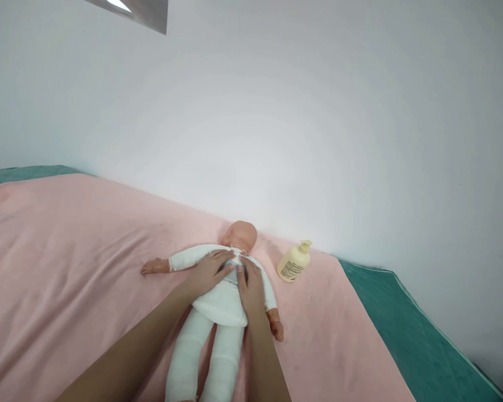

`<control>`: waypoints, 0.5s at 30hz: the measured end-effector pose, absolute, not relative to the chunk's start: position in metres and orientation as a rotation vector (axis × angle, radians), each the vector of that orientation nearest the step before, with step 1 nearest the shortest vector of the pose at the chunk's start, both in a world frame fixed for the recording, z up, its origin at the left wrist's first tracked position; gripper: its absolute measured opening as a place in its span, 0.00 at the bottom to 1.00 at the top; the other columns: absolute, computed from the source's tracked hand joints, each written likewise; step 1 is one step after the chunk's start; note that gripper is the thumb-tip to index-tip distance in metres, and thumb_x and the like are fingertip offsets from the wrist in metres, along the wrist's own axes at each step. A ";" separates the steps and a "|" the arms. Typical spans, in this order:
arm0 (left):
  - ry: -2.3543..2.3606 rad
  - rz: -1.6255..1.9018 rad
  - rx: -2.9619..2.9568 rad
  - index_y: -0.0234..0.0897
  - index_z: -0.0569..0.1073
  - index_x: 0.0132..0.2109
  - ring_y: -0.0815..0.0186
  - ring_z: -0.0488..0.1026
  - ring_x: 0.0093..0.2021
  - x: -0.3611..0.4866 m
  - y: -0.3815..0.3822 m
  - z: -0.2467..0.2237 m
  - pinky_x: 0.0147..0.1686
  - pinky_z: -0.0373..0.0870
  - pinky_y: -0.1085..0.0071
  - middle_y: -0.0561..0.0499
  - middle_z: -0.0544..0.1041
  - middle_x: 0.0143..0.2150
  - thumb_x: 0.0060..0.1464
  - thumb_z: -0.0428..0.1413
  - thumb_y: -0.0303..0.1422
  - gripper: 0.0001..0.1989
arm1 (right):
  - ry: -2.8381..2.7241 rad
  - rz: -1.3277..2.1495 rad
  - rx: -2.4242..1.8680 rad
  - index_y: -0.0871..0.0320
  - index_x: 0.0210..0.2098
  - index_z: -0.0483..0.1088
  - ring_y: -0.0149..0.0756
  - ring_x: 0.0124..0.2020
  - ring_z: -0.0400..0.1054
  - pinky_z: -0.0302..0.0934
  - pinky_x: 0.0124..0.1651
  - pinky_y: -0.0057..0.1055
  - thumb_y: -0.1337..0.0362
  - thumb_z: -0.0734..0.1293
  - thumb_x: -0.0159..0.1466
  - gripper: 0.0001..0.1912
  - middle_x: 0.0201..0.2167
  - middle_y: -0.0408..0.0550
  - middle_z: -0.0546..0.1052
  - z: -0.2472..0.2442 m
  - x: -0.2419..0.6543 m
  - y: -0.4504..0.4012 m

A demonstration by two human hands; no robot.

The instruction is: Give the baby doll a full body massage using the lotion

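Observation:
A baby doll [220, 304] with a white cloth body lies on its back, its head toward the wall and its legs toward me. My left hand [212, 272] rests flat on the left side of the doll's chest, fingers stretched out. On the right side of the chest lies my right hand [251, 283], also flat, its thumb close to the left hand's fingers. Between the hands shows a greyish patch on the chest. A pale yellow pump bottle [294, 262] leans at a slight tilt to the right of the doll, apart from both hands.
A pink blanket [67, 268] with some creases lies under the doll. Green covering [385, 307] shows past its right edge and at the far left. Behind the doll's head rises a white wall [251, 128]. A grey-edged object [151, 17] hangs at the top left.

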State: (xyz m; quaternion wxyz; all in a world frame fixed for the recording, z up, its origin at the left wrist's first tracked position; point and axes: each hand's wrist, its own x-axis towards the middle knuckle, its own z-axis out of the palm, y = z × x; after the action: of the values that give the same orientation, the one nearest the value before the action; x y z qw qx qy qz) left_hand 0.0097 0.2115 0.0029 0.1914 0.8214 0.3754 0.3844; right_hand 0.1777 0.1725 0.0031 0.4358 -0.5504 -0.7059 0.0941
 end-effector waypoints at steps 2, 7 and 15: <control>1.029 1.093 2.261 0.37 0.69 0.57 0.58 0.64 0.60 0.008 0.210 0.008 0.62 0.57 0.57 0.45 0.71 0.59 0.64 0.45 0.43 0.22 | -1.657 0.246 -1.349 0.59 0.54 0.67 0.42 0.55 0.61 0.54 0.59 0.43 0.58 0.56 0.68 0.19 0.53 0.54 0.71 0.005 0.178 0.167; 1.047 1.056 2.261 0.39 0.72 0.54 0.55 0.62 0.61 -0.010 0.203 0.038 0.61 0.57 0.56 0.46 0.71 0.58 0.63 0.46 0.45 0.21 | -1.426 0.237 -1.267 0.56 0.46 0.68 0.40 0.50 0.63 0.57 0.54 0.38 0.57 0.58 0.68 0.14 0.46 0.51 0.71 0.019 0.179 0.147; 0.827 0.586 2.305 0.39 0.77 0.38 0.60 0.74 0.37 -0.033 0.156 0.103 0.38 0.69 0.67 0.50 0.79 0.36 0.60 0.48 0.40 0.15 | -1.613 0.478 -1.233 0.57 0.27 0.72 0.31 0.25 0.58 0.50 0.28 0.28 0.57 0.59 0.67 0.18 0.22 0.41 0.65 0.027 0.181 0.107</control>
State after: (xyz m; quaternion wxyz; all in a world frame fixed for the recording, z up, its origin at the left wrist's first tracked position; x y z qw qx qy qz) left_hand -0.0334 0.1559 0.1031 0.3068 0.8713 0.3125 0.2217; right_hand 0.1808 0.1067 0.0266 0.5037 -0.5108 -0.6679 0.1980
